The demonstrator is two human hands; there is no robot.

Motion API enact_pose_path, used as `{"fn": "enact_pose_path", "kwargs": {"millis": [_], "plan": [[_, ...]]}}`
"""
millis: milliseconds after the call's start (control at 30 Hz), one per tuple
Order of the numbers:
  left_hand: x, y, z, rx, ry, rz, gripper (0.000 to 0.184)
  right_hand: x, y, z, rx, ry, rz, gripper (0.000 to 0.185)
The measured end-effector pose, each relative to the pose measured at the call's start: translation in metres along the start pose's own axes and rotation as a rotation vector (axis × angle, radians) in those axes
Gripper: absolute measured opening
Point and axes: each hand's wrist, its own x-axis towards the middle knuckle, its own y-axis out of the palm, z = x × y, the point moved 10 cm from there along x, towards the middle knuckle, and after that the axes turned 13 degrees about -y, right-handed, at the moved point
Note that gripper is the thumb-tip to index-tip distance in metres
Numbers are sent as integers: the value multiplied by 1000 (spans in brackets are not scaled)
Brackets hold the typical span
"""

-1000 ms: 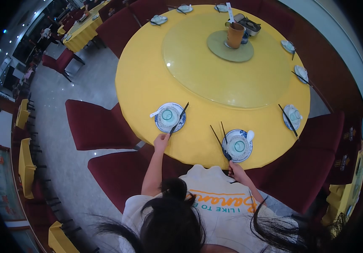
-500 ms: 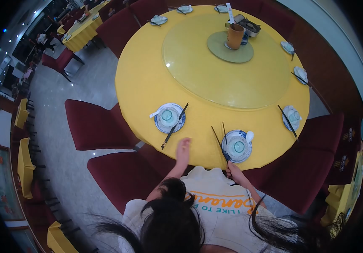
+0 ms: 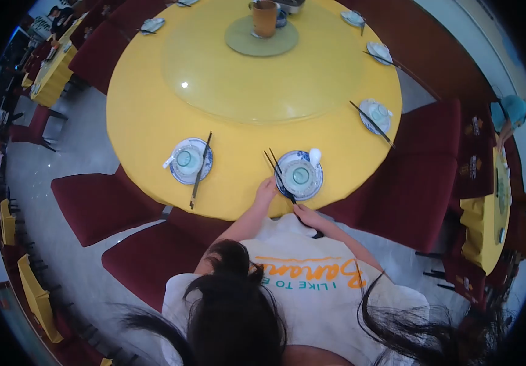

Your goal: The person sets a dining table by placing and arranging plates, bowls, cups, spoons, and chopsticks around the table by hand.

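The right hand (image 3: 306,215) seems to pinch the near ends of the black chopsticks (image 3: 285,190), which lie splayed at the near-left edge of a blue-rimmed plate (image 3: 317,186) on the yellow-covered counter (image 3: 235,174). The left hand (image 3: 266,190) is just beside them, its closure and contact unclear. The step looks like straightening this pair; the next move likely calls for a gentle sideways nudge, leaving the plate undisturbed.
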Motion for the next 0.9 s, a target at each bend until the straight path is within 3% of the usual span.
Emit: {"fn": "enact_pose_path", "kwargs": {"millis": [133, 267, 300, 400, 500, 600, 700, 800, 900], "plan": [[-8, 3, -7, 109, -7, -65, 36, -7, -5, 3, -121, 43, 28, 54], [-11, 4, -15, 90, 101, -171, 34, -9, -4, 17, -208, 71, 196, 53], [-14, 5, -20, 78, 134, -192, 34, -2, -4, 3, -206, 31, 144, 46], [10, -8, -16, 288, 292, -270, 36, 4, -1, 0, -2, 53, 117, 39], [23, -14, -16, 238, 348, -233, 39, 16, 13, -24, 317, 124, 146, 32], [-2, 2, -30, 127, 151, -165, 41, 18, 19, -32, 385, 125, 224, 30], [-5, 7, -29, 160, 46, -121, 42, -13, -15, 25, 301, 185, 177, 32], [-9, 2, -30, 109, 70, -176, 45, -12, -65, 1, 49, 215, 36, 36], [-13, 5, -22, 127, -10, -129, 47, 14, -126, -12, -229, 100, -149, 44]]}}
